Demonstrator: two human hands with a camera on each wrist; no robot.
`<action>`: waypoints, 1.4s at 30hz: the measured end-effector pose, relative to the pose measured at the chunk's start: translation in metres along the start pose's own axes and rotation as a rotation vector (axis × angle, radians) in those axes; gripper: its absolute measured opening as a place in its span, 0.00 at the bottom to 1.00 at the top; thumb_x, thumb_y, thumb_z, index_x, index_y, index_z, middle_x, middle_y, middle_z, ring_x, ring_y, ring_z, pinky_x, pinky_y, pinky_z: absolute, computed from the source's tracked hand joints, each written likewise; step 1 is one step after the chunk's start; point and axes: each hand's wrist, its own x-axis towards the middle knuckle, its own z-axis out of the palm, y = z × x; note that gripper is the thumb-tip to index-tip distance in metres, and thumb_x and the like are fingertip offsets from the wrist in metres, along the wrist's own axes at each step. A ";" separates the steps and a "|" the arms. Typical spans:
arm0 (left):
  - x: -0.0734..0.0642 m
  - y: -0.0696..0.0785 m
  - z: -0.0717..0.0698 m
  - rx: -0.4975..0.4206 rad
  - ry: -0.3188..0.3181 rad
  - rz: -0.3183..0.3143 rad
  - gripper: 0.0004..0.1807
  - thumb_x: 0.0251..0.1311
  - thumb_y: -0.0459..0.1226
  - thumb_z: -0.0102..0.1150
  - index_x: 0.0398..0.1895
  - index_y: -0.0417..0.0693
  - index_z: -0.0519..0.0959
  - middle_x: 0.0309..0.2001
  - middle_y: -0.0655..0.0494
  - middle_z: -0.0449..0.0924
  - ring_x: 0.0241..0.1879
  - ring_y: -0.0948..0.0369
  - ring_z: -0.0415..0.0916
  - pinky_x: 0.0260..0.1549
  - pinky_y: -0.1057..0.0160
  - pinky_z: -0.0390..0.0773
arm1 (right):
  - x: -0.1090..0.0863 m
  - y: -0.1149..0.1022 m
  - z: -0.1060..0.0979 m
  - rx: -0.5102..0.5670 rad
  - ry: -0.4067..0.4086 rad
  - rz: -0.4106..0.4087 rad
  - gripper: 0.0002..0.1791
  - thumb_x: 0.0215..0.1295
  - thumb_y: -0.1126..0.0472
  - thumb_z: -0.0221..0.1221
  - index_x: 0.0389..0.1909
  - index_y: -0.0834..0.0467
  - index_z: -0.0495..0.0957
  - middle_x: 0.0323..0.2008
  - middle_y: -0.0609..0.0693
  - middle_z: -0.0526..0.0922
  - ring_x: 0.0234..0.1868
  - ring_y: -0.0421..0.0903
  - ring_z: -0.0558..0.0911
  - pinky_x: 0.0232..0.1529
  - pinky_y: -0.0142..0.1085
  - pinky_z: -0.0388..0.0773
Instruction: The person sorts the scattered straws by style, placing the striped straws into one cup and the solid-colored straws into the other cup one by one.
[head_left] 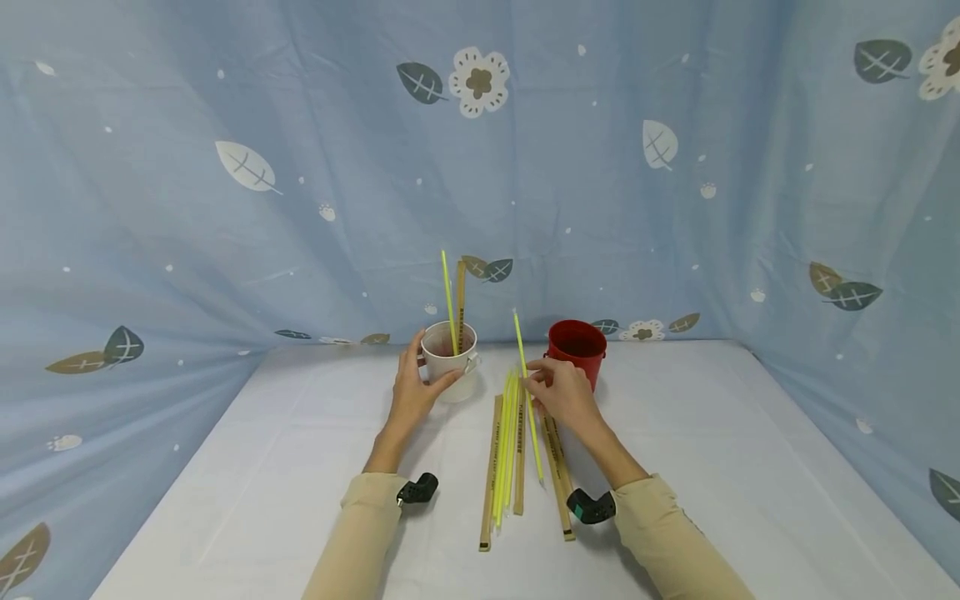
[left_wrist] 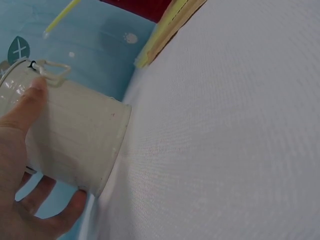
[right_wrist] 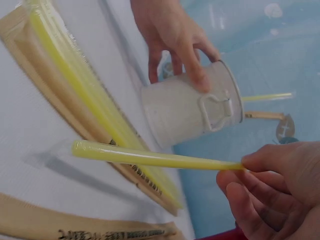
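Observation:
My left hand (head_left: 415, 392) grips the side of a small white metal bucket (head_left: 452, 385), thumb near its handle in the left wrist view. A yellow straw (head_left: 447, 287) and a brown paper-wrapped stick (head_left: 461, 296) stand in that bucket. Between thumb and fingertips, my right hand (head_left: 567, 398) pinches another yellow straw (right_wrist: 150, 157) in a clear wrapper. This straw is tilted above the table, its lower end pointing towards me. Below lie several wrapped yellow straws (head_left: 503, 467) side by side, with brown paper-wrapped sticks (head_left: 558, 483) around them.
A red bucket (head_left: 595, 362) stands behind my right hand, partly hidden by it. The white-covered table (head_left: 300, 467) ends at a blue patterned curtain (head_left: 360, 167) at the back. A black device (head_left: 592, 507) sits at my right wrist.

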 end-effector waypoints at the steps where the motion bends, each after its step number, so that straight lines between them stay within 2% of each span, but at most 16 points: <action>1: 0.000 0.000 0.000 0.000 0.001 0.001 0.53 0.52 0.52 0.72 0.78 0.61 0.50 0.64 0.47 0.64 0.62 0.48 0.69 0.50 0.47 0.81 | 0.001 -0.002 -0.001 0.006 0.002 -0.002 0.16 0.65 0.60 0.63 0.52 0.59 0.82 0.36 0.55 0.88 0.23 0.53 0.85 0.20 0.32 0.78; 6: 0.001 0.000 -0.001 0.003 0.004 0.008 0.54 0.52 0.52 0.72 0.78 0.59 0.50 0.64 0.47 0.63 0.62 0.48 0.69 0.50 0.47 0.81 | 0.009 -0.012 -0.004 0.018 0.003 -0.027 0.17 0.66 0.59 0.62 0.54 0.58 0.81 0.39 0.56 0.88 0.24 0.50 0.86 0.18 0.32 0.78; 13: 0.000 -0.002 0.000 -0.002 -0.008 0.002 0.54 0.52 0.52 0.72 0.78 0.60 0.50 0.65 0.47 0.62 0.62 0.48 0.69 0.49 0.48 0.81 | 0.022 -0.026 -0.006 0.044 0.014 -0.029 0.16 0.67 0.59 0.62 0.53 0.58 0.81 0.41 0.57 0.88 0.26 0.51 0.88 0.24 0.37 0.84; 17: 0.001 -0.002 -0.001 0.000 -0.004 0.002 0.54 0.52 0.52 0.72 0.78 0.61 0.50 0.64 0.47 0.63 0.62 0.48 0.69 0.49 0.48 0.81 | 0.027 -0.031 -0.009 0.034 0.022 -0.027 0.15 0.67 0.58 0.62 0.53 0.56 0.81 0.41 0.56 0.88 0.25 0.48 0.87 0.24 0.35 0.83; 22: 0.001 -0.002 -0.001 -0.005 -0.002 0.007 0.53 0.53 0.51 0.72 0.78 0.61 0.50 0.64 0.46 0.63 0.62 0.48 0.69 0.49 0.48 0.81 | 0.031 -0.035 -0.012 0.030 0.042 -0.075 0.14 0.68 0.59 0.61 0.52 0.57 0.81 0.41 0.57 0.88 0.24 0.46 0.87 0.24 0.34 0.83; 26: 0.000 -0.001 0.000 -0.004 -0.007 0.001 0.53 0.53 0.51 0.72 0.78 0.61 0.49 0.64 0.46 0.63 0.62 0.48 0.69 0.49 0.48 0.81 | 0.035 -0.040 -0.015 0.037 0.052 -0.081 0.15 0.68 0.60 0.61 0.53 0.58 0.81 0.41 0.57 0.87 0.25 0.46 0.87 0.24 0.33 0.83; 42: 0.000 -0.001 0.000 0.002 -0.005 -0.003 0.54 0.52 0.51 0.72 0.78 0.58 0.50 0.65 0.46 0.63 0.62 0.48 0.69 0.49 0.48 0.81 | 0.050 -0.060 -0.019 0.082 0.095 -0.088 0.13 0.68 0.59 0.61 0.52 0.57 0.80 0.41 0.55 0.87 0.30 0.53 0.88 0.24 0.33 0.83</action>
